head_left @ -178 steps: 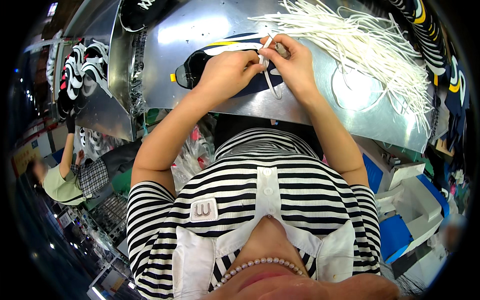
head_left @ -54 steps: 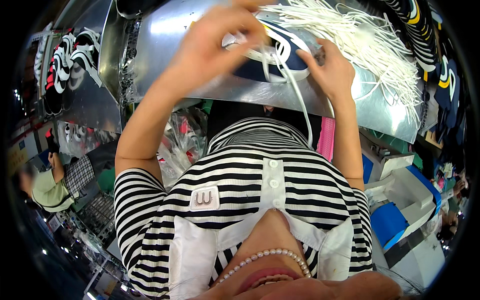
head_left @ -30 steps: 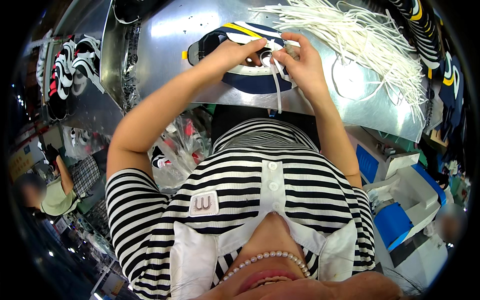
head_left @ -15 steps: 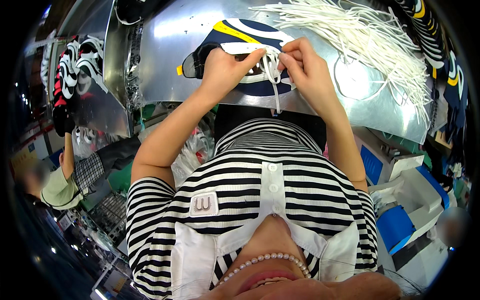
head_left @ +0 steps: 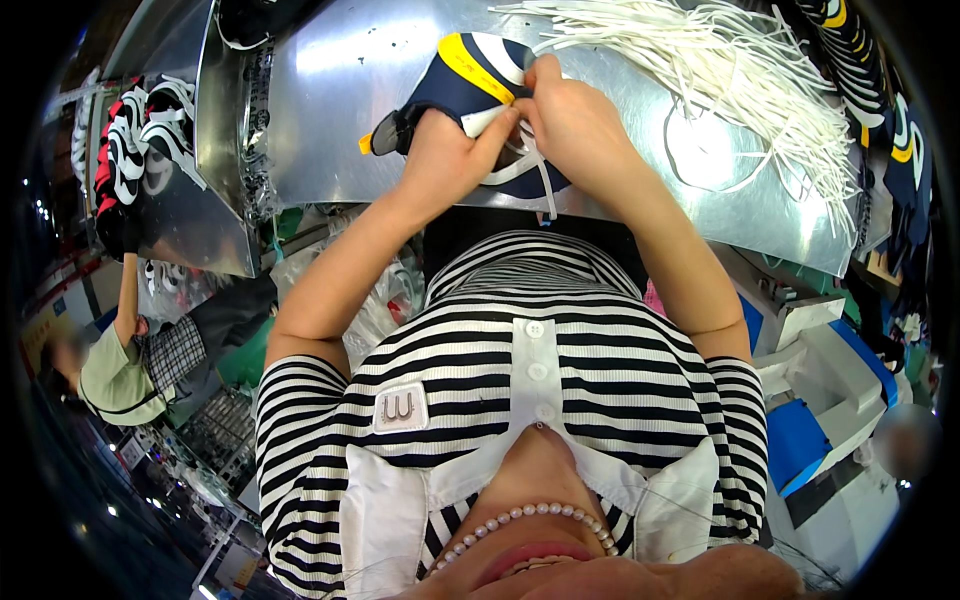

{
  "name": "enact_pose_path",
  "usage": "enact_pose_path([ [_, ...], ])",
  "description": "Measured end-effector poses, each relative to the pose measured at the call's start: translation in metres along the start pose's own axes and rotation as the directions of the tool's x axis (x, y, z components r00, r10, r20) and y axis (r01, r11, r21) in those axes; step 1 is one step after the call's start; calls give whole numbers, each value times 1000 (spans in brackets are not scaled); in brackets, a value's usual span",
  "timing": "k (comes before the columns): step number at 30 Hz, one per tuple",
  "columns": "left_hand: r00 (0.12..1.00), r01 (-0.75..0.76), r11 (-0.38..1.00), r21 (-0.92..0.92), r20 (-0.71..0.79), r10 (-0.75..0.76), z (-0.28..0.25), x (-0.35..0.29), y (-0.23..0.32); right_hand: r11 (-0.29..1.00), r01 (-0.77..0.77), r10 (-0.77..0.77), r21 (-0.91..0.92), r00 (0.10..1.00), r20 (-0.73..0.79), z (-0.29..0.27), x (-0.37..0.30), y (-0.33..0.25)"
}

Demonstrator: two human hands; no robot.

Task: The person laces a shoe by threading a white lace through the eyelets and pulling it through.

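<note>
A navy shoe upper [head_left: 440, 92] with a yellow strip and white panels lies on the metal table in front of me. My left hand [head_left: 450, 160] grips its near side, fingers tucked inside the opening and thumb along the eyelet edge. My right hand [head_left: 575, 120] is closed over the eyelet area, its fingertips meeting my left thumb. Whatever those fingertips pinch is hidden behind the hand. A white shoelace [head_left: 546, 180] runs across the upper below my right hand, one end dangling past the near edge of the upper.
Loose white laces [head_left: 700, 90] form a big heap on the right of the metal table [head_left: 330, 120]. Further navy uppers [head_left: 905, 150] hang at the far right. Red, black and white shoe parts [head_left: 125, 150] sit left, near a co-worker [head_left: 120, 375]. A grey-and-blue machine [head_left: 820, 400] stands right.
My right hand has moved up and left across the eyelets, now covering them. The upper has tilted, and the lace loops seen between my hands are mostly hidden.
</note>
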State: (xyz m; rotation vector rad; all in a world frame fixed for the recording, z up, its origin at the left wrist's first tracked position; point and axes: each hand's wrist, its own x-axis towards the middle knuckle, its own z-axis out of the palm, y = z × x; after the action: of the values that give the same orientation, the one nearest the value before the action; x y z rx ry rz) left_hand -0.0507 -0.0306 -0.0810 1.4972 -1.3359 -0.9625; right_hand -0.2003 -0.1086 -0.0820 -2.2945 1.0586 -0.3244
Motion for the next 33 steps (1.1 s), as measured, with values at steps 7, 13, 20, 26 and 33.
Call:
enact_pose_path([
  [7,889,434,885,-167,238,-391,-31,13,-3,941,-107,104,322,994,26,-42,-6,2],
  [13,939,342,926,-158,78,-334,-16,18,-9,830,-73,181,553,973,-143,13,3,15],
  [20,887,462,859,-220,133,-443,-16,29,-10,922,-22,144,386,946,-291,25,13,18],
  [26,772,635,732,-246,231,-592,-33,24,3,955,-43,139,293,938,-316,35,19,21],
  [33,817,556,452,-698,559,-142,-59,-9,23,971,-98,160,218,943,-291,37,23,16],
])
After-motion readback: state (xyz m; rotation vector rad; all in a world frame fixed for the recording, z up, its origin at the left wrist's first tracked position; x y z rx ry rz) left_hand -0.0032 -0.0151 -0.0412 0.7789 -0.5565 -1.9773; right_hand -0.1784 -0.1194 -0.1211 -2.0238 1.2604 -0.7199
